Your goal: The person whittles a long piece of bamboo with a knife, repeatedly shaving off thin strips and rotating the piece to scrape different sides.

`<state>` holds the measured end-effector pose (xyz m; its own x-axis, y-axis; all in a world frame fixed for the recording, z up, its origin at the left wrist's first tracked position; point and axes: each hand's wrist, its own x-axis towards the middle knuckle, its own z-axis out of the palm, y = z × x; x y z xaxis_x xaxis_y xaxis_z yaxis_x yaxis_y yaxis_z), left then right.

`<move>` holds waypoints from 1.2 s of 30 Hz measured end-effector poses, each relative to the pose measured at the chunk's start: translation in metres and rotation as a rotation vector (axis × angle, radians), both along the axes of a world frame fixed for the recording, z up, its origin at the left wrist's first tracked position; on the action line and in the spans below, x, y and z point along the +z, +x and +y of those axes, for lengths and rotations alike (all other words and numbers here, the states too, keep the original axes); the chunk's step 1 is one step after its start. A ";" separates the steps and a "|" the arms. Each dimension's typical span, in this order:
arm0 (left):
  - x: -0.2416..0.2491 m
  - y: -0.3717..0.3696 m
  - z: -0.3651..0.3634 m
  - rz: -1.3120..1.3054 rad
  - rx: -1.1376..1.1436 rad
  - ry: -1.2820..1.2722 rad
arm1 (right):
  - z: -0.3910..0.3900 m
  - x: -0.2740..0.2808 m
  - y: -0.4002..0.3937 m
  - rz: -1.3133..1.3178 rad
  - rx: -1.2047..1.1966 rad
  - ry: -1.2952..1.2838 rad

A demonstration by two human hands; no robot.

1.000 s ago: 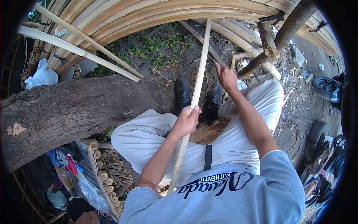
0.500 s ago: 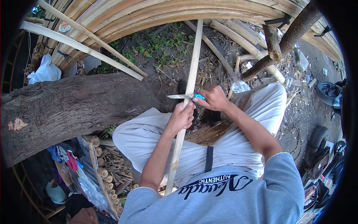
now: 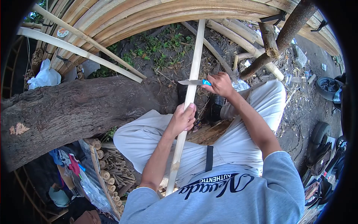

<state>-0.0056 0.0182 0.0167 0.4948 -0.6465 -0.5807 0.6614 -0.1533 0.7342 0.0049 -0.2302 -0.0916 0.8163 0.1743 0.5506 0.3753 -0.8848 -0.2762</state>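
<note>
A long pale bamboo strip (image 3: 196, 56) runs from the shirt front up past my legs, its far end near the stacked bamboo. My left hand (image 3: 182, 120) is closed round its middle, above my lap. Farther up the strip, my right hand (image 3: 220, 84) grips the blue handle of a knife (image 3: 190, 82). The blade lies across the strip and points left. The two hands are apart, with a stretch of bare strip between them.
A thick tree trunk (image 3: 74, 108) lies at the left. Bundled bamboo strips (image 3: 167, 18) arch across the top. A forked branch (image 3: 287, 37) stands at the upper right. Cut bamboo pieces (image 3: 115, 164) lie lower left, and a dark wheel (image 3: 328, 87) is at the right.
My right hand and the knife have moved away from me along the strip, widening the gap to my left hand. My left hand still holds the strip.
</note>
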 end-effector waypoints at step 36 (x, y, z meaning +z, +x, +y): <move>-0.006 -0.010 0.009 0.145 -0.064 -0.009 | -0.014 0.002 -0.009 0.092 0.005 0.062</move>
